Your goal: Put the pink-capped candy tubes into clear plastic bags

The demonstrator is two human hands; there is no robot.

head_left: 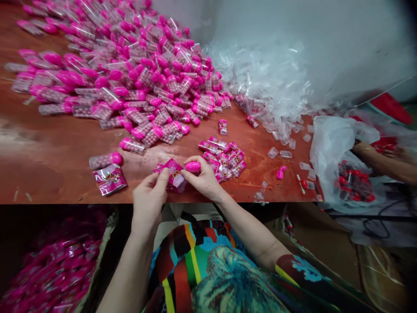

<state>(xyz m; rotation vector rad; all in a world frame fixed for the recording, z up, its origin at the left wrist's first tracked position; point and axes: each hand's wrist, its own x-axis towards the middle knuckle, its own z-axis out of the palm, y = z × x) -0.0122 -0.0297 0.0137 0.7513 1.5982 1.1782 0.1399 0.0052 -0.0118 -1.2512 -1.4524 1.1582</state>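
My left hand (150, 195) pinches the left side of a pink printed wrapper (172, 167) near the table's front edge. My right hand (205, 179) holds a clear container with a pink cap (193, 167), its clear end against the wrapper's right part. To the left, a capped container of pink beads (104, 161) lies just behind a flat pink packet (110, 179). Right behind my right hand is a small pile of pink sachets (223, 157), with one more sachet (223, 127) apart from it.
A large heap of pink-capped containers (130, 65) covers the back left. Clear empty containers (270, 87) are piled at the back right. A plastic bag with red-capped containers (355, 182) and another person's arm (381, 161) are at the right. A box of pink packets (61, 269) stands below left.
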